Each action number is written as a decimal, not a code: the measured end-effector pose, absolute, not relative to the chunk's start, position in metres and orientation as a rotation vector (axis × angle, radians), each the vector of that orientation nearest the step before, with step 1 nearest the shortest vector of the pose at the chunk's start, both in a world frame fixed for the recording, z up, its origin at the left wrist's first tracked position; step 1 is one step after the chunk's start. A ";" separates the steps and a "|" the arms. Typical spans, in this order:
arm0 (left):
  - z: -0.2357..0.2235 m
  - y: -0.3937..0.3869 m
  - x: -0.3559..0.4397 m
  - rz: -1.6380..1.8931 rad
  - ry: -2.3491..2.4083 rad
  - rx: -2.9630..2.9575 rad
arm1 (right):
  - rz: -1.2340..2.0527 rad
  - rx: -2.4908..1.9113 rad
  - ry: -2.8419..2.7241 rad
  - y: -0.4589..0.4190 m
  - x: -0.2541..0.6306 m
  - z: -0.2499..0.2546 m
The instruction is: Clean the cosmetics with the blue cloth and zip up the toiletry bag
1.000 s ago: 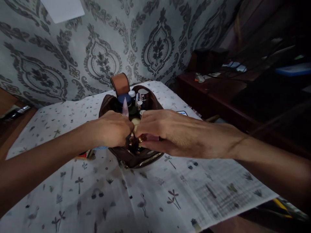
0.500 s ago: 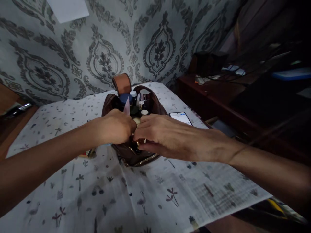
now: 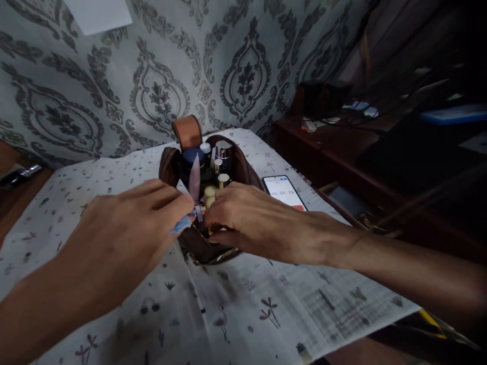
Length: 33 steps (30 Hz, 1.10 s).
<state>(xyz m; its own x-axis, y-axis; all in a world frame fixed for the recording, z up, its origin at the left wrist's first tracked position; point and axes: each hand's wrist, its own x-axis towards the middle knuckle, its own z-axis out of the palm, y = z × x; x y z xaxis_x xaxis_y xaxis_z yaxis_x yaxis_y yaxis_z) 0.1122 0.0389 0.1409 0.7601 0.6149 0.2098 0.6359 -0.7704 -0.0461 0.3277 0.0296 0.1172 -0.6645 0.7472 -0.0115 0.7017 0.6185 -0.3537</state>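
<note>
At the brown bag (image 3: 203, 248), pinches a blue scrap (image 3: 183, 223) with the left hand (image 3: 129, 238), dips the right hand (image 3: 262, 218) inside with hold impossible to tell, and probably needs care around bottles (image 3: 223, 157).

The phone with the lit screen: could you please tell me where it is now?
In the head view, the phone lies right of the brown bag, just beyond the right wrist.

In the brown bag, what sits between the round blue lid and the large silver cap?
A white-capped bottle and a slim pale item, seen in the head view.
</note>
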 end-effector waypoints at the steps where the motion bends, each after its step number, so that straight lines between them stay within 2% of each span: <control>1: 0.134 0.035 0.105 -0.322 -0.936 -2.795 | 0.515 -1.241 -2.696 0.030 0.326 0.117; 6: 0.107 0.028 0.085 -0.529 -0.782 -2.738 | 0.558 -1.258 -2.751 0.035 0.317 0.123; 15: 0.096 0.025 0.088 -0.723 -0.799 -2.675 | 0.720 -1.267 -2.826 0.051 0.320 0.142; 24: 0.093 0.027 0.091 -0.750 -0.774 -2.615 | 0.304 -1.138 -2.997 0.064 0.310 0.130; 27: 0.111 0.037 0.098 -0.619 -0.846 -2.627 | 0.263 -1.167 -3.062 0.066 0.303 0.129; 31: 0.147 0.066 0.118 -0.169 -1.071 -2.586 | 0.294 -1.179 -3.062 0.069 0.300 0.125; 33: 0.159 0.081 0.129 0.066 -1.038 -2.577 | 0.294 -1.190 -3.055 0.070 0.298 0.124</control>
